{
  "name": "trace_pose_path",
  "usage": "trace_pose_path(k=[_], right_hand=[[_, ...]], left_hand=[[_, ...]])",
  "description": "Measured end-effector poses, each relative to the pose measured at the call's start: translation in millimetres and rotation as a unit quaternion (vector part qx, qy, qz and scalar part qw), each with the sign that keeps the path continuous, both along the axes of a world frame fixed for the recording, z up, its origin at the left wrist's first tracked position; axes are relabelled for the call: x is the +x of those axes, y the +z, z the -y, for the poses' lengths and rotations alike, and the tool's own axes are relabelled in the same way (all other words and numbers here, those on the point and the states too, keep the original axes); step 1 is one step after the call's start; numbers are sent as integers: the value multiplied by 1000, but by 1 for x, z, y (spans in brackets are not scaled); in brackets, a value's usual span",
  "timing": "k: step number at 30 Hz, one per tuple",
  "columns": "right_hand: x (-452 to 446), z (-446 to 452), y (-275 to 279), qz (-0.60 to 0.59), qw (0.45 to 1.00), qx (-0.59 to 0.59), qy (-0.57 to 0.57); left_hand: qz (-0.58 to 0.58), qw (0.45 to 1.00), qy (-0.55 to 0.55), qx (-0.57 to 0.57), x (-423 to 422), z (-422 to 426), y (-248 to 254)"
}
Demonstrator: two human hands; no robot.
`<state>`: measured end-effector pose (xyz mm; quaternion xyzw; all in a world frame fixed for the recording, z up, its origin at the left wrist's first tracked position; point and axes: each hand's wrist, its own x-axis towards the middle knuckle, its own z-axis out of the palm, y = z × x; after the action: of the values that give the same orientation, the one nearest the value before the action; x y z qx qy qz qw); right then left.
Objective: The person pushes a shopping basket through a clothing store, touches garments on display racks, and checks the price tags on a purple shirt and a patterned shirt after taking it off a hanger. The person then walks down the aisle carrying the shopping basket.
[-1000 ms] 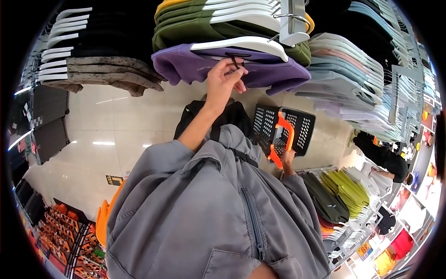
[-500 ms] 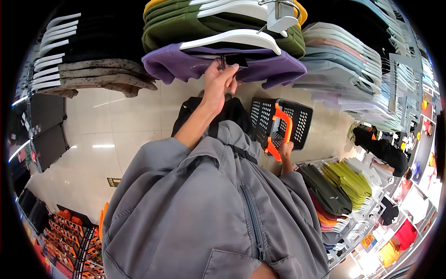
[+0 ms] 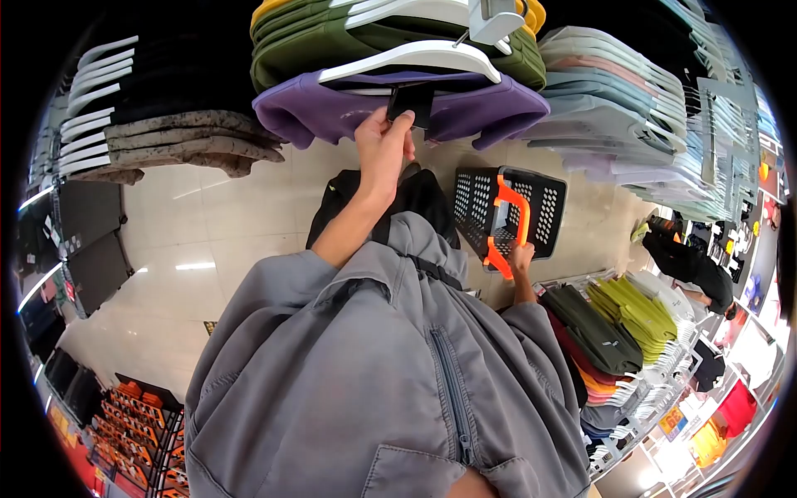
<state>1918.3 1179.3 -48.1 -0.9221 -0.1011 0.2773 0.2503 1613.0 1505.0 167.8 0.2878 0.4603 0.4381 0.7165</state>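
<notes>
My left hand (image 3: 383, 153) is closed on a dark tag (image 3: 413, 105) at the front of a purple shirt (image 3: 320, 108). The shirt hangs on a white hanger (image 3: 415, 56) at the front of a rail, with green shirts (image 3: 299, 50) behind it. My right hand (image 3: 521, 259) is wrapped round the orange handle (image 3: 521, 217) of a black shopping basket (image 3: 548, 212). The basket has rows of round holes in its sides and hangs low on my right. Its inside is mostly hidden from me.
Dark and mottled clothes (image 3: 191, 145) hang at the left, pale shirts (image 3: 589, 124) at the right. A rack of folded-looking green garments (image 3: 631, 319) stands near my right elbow. Further right a person in black (image 3: 697, 270) is bending. Orange goods (image 3: 133, 427) fill a rack at lower left.
The tag has turned so its broad dark face shows in my left hand. My right hand and the basket appear slightly further right.
</notes>
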Motion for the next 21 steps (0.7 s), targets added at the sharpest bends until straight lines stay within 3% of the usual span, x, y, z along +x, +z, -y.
trace_pose_path(k=[6, 16, 19, 21], right_hand=[[5, 10, -16, 33, 999, -7, 37], [-13, 3, -11, 42, 998, 23, 28], [-22, -6, 6, 127, 989, -39, 68], [-28, -11, 16, 138, 987, -48, 72]], left_hand=[[-44, 995, 75, 37, 1, 0, 2], [-70, 993, 85, 35, -6, -6, -2], [-53, 993, 96, 51, -7, -8, -1], [17, 989, 128, 74, -9, -9, 1]])
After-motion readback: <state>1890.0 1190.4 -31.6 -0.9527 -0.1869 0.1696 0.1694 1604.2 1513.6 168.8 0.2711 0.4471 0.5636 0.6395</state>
